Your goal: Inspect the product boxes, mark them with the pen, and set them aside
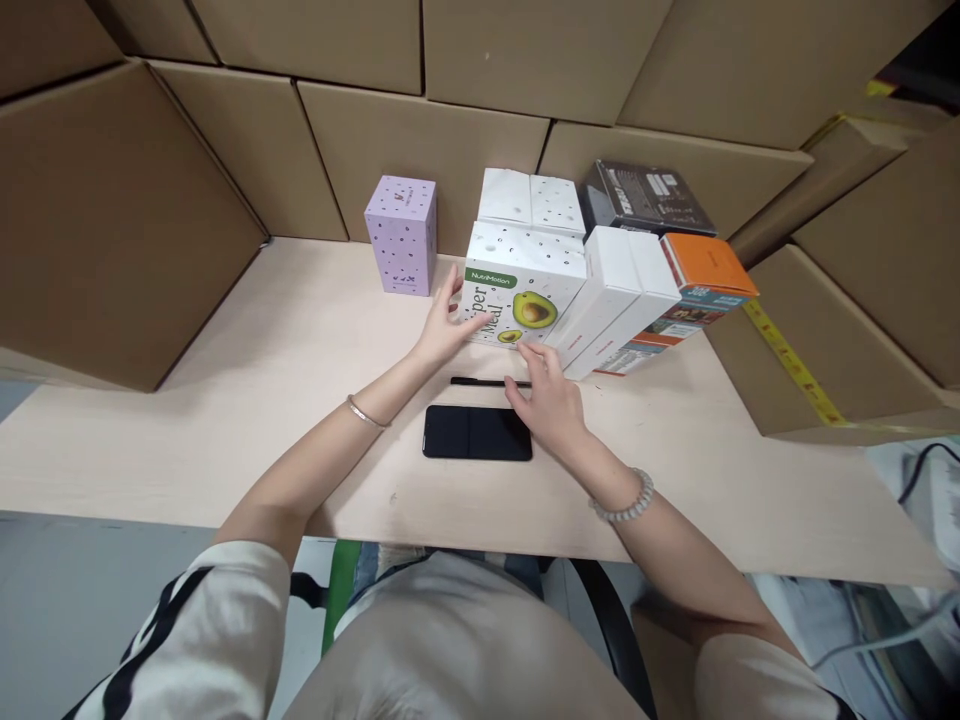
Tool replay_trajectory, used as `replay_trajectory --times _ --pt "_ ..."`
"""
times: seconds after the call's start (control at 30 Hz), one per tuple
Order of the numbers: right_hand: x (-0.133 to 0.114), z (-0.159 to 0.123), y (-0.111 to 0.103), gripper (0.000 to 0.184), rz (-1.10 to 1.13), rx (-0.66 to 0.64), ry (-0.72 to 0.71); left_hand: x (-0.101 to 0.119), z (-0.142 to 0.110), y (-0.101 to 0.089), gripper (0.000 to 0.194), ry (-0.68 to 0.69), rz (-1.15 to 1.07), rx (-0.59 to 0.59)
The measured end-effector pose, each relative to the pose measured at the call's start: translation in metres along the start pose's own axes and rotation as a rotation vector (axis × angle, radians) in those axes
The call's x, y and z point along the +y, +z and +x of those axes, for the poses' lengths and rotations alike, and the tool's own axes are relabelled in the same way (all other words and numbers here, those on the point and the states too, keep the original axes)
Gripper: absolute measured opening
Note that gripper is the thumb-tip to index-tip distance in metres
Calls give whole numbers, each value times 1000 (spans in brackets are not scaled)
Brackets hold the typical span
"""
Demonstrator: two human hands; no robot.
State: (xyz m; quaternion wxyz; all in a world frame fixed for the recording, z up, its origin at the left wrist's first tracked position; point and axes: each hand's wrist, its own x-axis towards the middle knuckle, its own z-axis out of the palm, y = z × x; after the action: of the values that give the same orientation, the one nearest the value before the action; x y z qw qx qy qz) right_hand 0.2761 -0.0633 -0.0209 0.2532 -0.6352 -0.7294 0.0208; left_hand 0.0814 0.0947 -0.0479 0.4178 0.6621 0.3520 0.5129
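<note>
A white box with avocado pictures (559,268), labelled NutriMotion, stands upright on the table. At its left edge is my left hand (444,322), thumb across the front and fingers along the side. My right hand (553,395) is low in front of the same box, its fingertips at the lower front edge and its thumb spread apart; it grips nothing visible. Under that thumb lies a thin black pen-like stick (480,381), partly covered by the hand. A black smartphone (465,433) lies flat nearer to me, its right end beside my right wrist.
A speckled lilac box (401,240) stands at the back left. Behind the avocado box is another white box (506,195). To its right are white slim boxes (626,290), an orange box (709,262) and a dark box (652,195). Cardboard cartons (420,150) wall the table (300,330).
</note>
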Motion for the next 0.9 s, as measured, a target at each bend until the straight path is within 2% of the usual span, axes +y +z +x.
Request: replay_trajectory --times 0.17,0.3,0.43,0.57,0.7,0.77,0.83,0.9 --pt "-1 3 -1 55 -72 -150 17 1 8 7 109 -5 -134 -101" --pt "-5 6 -7 50 -139 -290 13 1 8 3 100 -39 -102 -82" --pt "-7 6 -13 55 -161 -414 -28 6 2 -11 107 -105 -18 -43" --pt "-9 6 -15 58 -179 -419 -76 20 -16 -25 102 -144 22 13" --pt "-14 5 -18 53 -229 -466 -68 43 -41 -40 92 -154 -136 23" --pt "-14 5 -21 50 -233 -472 -33 58 -52 -46 84 -175 -235 74" --pt "-12 5 -22 47 -170 -408 16 73 -61 -49 78 -230 -342 144" --pt "-7 5 -20 47 38 -307 68 87 -69 -49 72 -296 -449 149"
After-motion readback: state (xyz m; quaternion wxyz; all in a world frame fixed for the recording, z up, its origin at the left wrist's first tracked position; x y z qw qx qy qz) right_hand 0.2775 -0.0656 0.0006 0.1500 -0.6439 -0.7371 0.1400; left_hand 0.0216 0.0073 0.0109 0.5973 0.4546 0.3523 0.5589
